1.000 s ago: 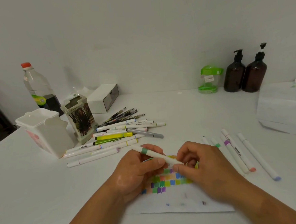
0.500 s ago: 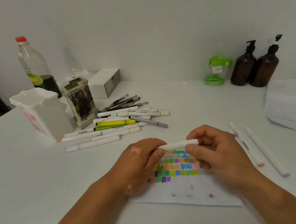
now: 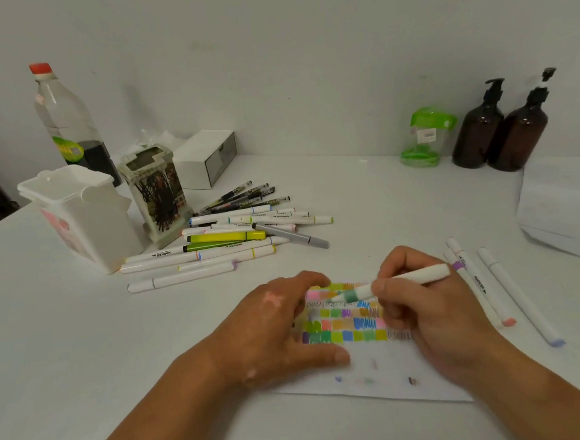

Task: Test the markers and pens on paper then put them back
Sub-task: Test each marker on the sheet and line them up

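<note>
Tabletop (image 3: 85, 354) holds paper (image 3: 388, 367) under flat left hand (image 3: 279, 327); right hand (image 3: 422, 310) grips seemingly green-banded white marker (image 3: 419, 276).

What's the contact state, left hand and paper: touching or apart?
Touching. The head view shows the left hand lying flat on the paper, its thumb and fingers resting on the sheet's left part with no gap visible.
</note>
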{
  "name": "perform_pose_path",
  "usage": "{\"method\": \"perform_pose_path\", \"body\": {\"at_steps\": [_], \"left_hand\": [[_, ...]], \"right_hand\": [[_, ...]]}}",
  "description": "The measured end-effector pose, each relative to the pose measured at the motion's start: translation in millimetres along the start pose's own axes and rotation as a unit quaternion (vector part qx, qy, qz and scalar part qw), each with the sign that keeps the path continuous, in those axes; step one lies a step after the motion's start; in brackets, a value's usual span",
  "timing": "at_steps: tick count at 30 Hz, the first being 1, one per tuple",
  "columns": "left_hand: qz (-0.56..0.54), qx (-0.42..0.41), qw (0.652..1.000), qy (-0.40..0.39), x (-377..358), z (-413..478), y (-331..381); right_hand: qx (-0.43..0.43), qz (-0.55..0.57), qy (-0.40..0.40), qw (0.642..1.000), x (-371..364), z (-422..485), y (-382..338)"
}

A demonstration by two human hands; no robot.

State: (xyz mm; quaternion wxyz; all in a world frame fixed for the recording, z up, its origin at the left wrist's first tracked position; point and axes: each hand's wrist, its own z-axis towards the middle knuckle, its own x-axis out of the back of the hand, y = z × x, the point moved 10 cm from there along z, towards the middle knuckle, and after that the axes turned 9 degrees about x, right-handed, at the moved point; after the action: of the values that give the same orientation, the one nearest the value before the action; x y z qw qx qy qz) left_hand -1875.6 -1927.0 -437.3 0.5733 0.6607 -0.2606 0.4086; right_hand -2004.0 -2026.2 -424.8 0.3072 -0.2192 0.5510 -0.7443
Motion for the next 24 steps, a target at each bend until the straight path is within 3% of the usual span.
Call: {"method": "perform_pose_path", "body": {"at_steps": [2, 6, 11, 17, 24], "left_hand": [[0.07, 0.025, 0.997, -0.019, -6, -1, -11], [0.107, 0.047, 0.993, -0.013, -5, -1, -14], [0.116, 0.088, 0.989, 0.023, 3, 1, -20], [0.107, 0.075, 0.991, -0.009, -8, 0, -21], [0.119, 0.069, 0.99, -0.015, -9, 3, -20]], "right_hand": [[-0.032, 0.056, 0.012, 0.998, 4, -1, 7], [-0.076, 0.069, -0.044, 0.994, -11, -7, 16], [-0.078, -0.061, -0.049, 0.994, -17, -10, 18], [-0.057, -0.19, -0.078, 0.977, -20, -12, 14], [-0.037, -0.227, -0.104, 0.968, -27, -11, 10]]}}
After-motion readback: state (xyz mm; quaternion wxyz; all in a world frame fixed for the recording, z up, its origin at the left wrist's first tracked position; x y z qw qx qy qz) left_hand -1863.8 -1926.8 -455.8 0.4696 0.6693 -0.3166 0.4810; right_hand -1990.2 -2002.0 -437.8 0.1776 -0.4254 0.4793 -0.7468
